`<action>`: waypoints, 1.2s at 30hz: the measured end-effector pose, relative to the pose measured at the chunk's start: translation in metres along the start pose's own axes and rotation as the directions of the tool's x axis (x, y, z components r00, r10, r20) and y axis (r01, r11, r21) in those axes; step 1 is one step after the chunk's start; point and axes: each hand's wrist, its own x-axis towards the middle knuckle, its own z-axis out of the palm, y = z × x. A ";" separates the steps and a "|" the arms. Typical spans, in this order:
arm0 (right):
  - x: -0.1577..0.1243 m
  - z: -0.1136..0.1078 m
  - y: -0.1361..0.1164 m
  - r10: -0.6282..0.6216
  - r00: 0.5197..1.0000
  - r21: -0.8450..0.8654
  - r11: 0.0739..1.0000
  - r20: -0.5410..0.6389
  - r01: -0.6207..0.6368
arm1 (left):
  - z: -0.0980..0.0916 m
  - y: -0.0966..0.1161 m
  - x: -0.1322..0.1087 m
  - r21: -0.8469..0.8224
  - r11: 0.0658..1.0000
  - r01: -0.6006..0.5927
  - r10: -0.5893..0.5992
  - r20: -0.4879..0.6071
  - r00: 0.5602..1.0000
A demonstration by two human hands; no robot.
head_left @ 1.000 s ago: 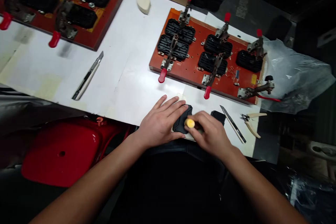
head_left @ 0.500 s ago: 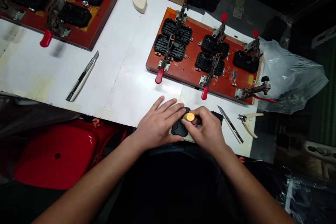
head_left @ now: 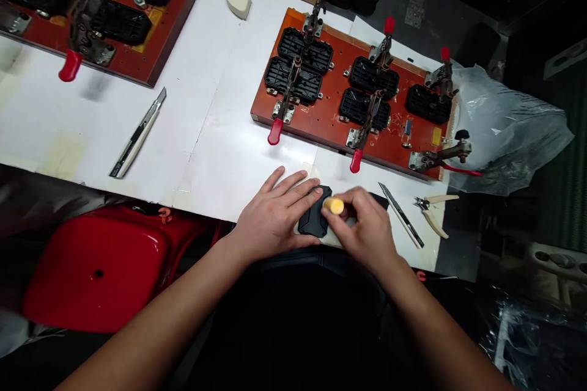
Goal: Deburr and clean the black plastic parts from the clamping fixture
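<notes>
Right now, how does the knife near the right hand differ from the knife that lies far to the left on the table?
The right knife is dark and thin, and it lies beside the pliers, close to the right hand. The left knife is silver and looks longer and thicker, and it lies alone, far from both hands. Their blades point opposite ways: upper left against upper right. Both lie flat on the white table, untouched.

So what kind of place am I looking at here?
Probably a small workshop bench for hand assembly or finishing: an orange jig board with red-handled toggle clamps holding black plastic parts, and utility knives and snips on the white table.
</notes>
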 end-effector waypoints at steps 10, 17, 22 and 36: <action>-0.015 -0.010 0.007 -0.081 0.991 0.005 0.997 0.107 0.081 | 0.000 0.000 0.001 0.000 1.000 0.009 -0.009 -0.003 1.000; 0.001 -0.015 0.016 -0.078 0.992 -0.045 0.996 0.099 0.083 | 0.001 0.001 0.001 0.054 0.998 0.022 -0.023 0.005 1.000; -0.028 -0.018 0.001 -0.149 0.949 0.016 0.988 0.277 0.151 | 0.002 0.001 0.000 0.049 0.999 0.000 -0.001 0.029 1.000; 0.171 -0.132 0.017 0.325 0.945 -0.512 0.804 -0.046 -0.302 | -0.004 0.003 -0.005 0.185 0.982 -0.025 0.016 0.049 0.999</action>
